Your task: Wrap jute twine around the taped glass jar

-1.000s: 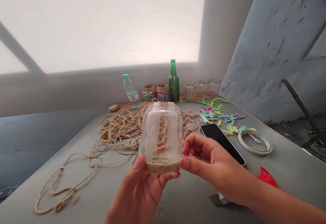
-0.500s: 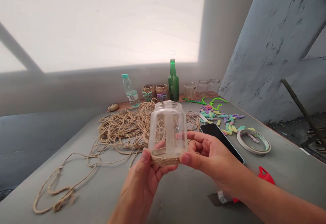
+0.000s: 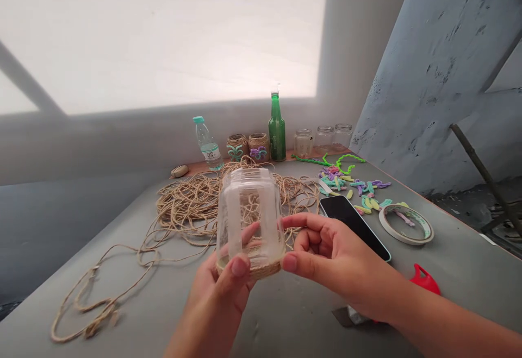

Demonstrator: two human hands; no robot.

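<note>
Glass jar [image 3: 250,217], twine-wrapped end down, between hands: left hand [image 3: 218,298] curled under, right hand [image 3: 326,255] pinching side.

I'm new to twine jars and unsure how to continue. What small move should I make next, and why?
Probably wind one more turn from the loose twine: only a narrow twine band circles the glass jar, held by the left hand and right hand, leaving most glass bare.

Left hand [image 3: 216,298] cups upward, thumb bent inward; right hand [image 3: 334,252] curls in sideways.
</note>
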